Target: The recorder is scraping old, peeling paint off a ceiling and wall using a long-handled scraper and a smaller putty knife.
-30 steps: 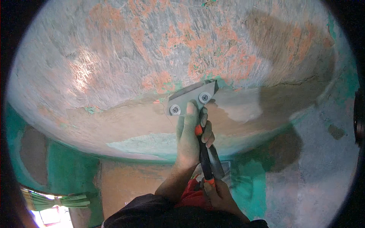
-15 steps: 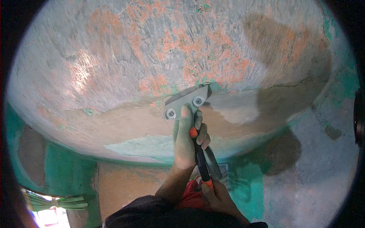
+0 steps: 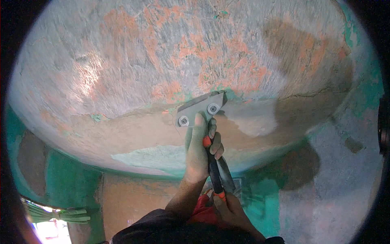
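Note:
A long-handled paint scraper (image 3: 202,107) has a wide metal blade fixed by two screws and a black handle with orange parts. Its blade edge lies against the curved, partly stripped plaster surface (image 3: 134,73), along a ragged crack where green paint flecks show. Dusty with powder, my left hand (image 3: 198,150) is closed round the upper handle just below the blade, thumb lying along the blade's back. Lower down, my right hand (image 3: 232,208) grips the orange end of the handle. Its fingers are partly hidden.
Orange and green patches mottle the grey surface; a smooth brownish band runs below the crack. Green painted wall (image 3: 73,171) stands at lower left, near a bright window with a tied green curtain (image 3: 61,215). Grey wall (image 3: 329,195) lies at right. Shadows fall across the right side.
The view has shifted very slightly. The scraper and both hands stay in nearly the same place against the surface, with the same grip.

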Demonstrator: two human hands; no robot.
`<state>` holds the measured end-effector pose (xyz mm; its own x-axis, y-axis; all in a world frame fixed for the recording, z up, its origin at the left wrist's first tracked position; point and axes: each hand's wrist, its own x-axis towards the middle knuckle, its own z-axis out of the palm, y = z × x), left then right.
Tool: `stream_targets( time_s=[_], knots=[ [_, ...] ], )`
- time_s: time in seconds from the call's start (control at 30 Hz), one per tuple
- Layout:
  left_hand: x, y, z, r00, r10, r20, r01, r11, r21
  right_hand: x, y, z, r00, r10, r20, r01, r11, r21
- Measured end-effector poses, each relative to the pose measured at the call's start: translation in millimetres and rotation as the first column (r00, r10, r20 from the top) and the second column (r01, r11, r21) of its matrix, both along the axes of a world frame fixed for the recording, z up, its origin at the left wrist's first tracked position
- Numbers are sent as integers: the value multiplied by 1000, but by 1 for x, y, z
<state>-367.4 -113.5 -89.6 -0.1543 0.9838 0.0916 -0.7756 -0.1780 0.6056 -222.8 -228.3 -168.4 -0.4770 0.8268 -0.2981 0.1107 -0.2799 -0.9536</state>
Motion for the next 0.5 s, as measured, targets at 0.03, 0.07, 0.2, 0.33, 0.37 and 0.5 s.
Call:
stream_targets(
  time_s=[0.03, 0.07, 0.2, 0.33, 0.37, 0.5],
  knots=[
    [1, 3, -2, 1000, -5, -9, 5, 1000, -11, 0, 2, -3, 1000, -21, 9, 21, 1000, -4],
    [3, 5, -4, 1000, -10, -18, 9, 1000, -22, 1, 4, -6, 999, -42, 17, 42, 999, -8],
    [0, 5, -1, 1000, -1, 5, 0, 1000, 22, 2, 4, -15, 996, 13, 92, -30, 981, 194],
    [2, 5, -3, 999, -30, 28, 29, 999, 38, 2, 7, -5, 1000, -12, 29, 12, 999, 31],
    [4, 6, -3, 1000, -28, 12, 28, 999, 27, 4, 7, -8, 999, 14, 35, -15, 1000, 18],
    [3, 3, -1, 1000, 6, 0, -6, 1000, -12, 1, 8, 1, 1000, -14, 27, 14, 1000, -21]
  ],
)
